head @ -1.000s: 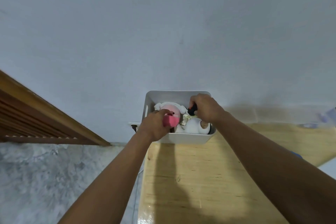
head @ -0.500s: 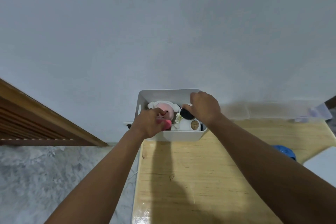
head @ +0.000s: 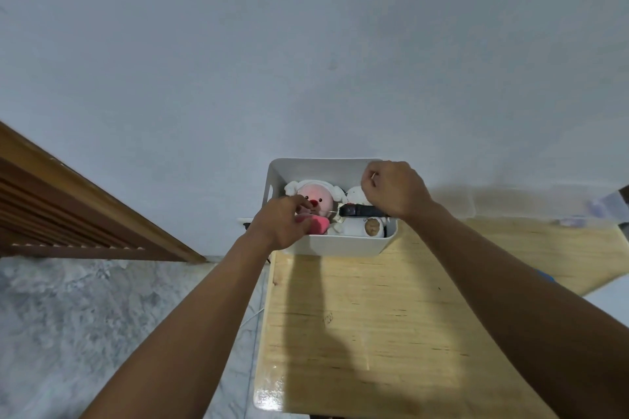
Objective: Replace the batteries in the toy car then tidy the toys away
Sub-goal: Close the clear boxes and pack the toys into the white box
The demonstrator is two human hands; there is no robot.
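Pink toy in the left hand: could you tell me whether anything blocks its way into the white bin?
Nothing visible does: the pink rounded toy in the left hand already lies inside the white plastic bin, in front of the pink-faced white plush.

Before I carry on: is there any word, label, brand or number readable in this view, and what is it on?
No text can be read in this view.
Round tan patch on the white plush toy in the white bin: dark marks, too blurred to read.
Pink plush toy, gripped by the left hand: no lettering visible.
Wooden table: small dark mark, too small to tell if it is writing.
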